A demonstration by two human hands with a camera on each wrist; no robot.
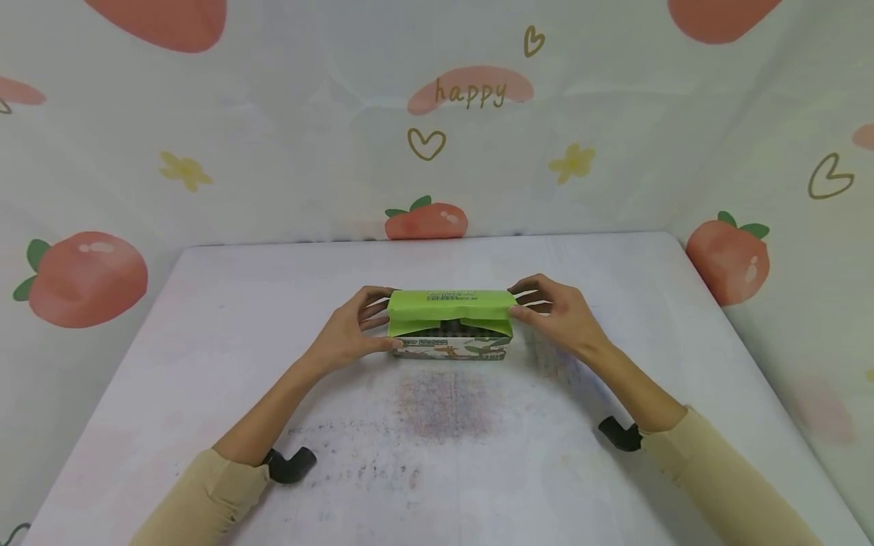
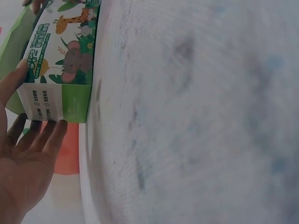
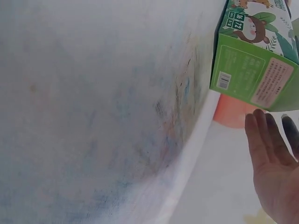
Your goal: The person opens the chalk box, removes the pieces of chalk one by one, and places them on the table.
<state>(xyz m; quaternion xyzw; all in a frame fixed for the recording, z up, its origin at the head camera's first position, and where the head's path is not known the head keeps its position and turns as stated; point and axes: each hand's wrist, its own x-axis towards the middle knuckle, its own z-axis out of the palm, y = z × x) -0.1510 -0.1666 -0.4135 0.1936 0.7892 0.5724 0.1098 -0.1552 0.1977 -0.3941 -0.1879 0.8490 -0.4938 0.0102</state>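
A cardboard box with cartoon animals on its white front stands on the table. Its bright green lid is raised along the front, and dark contents show through the gap. My left hand holds the box's left end, thumb on the front corner and fingertips along the end panel. At the other end is my right hand, its thumb at the lid's right edge. In the right wrist view its fingers extend fairly straight, tips close to the green end panel.
The white table has dark smudges in front of the box. Behind it hangs a white cloth printed with red fruit, hearts and "happy". Black curved pieces stick out at both sleeve cuffs.
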